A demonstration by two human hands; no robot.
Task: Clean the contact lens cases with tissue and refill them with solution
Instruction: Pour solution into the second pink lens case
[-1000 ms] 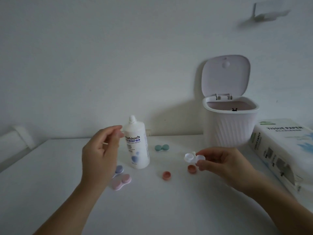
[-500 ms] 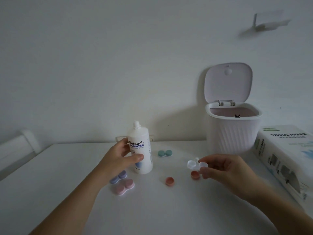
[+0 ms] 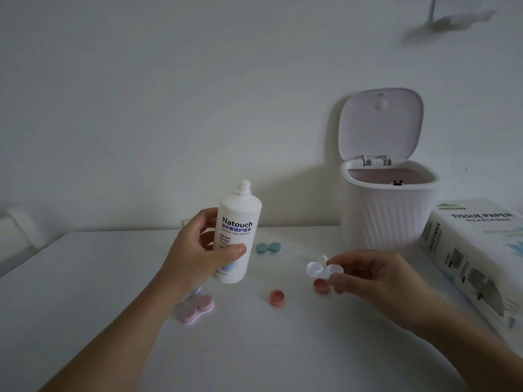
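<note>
Holding, head view: left hand [image 3: 195, 258] wrapped round the solution bottle [image 3: 236, 236], uncapped, raised just off the table [image 3: 85, 278].
Right hand [image 3: 376, 275]: pinching the open white lens case [image 3: 322, 269] by its right well, above a coral cap [image 3: 321, 286].
Nearby: second coral cap [image 3: 276, 297], green case [image 3: 268, 248], pink case [image 3: 196, 308], bin [image 3: 387, 213], tissue pack [image 3: 475, 250].
Handling: case light, rigid, slick, likely tips easily; best gripped at rim edges. Bottle squeezable; hold mid-body.
</note>
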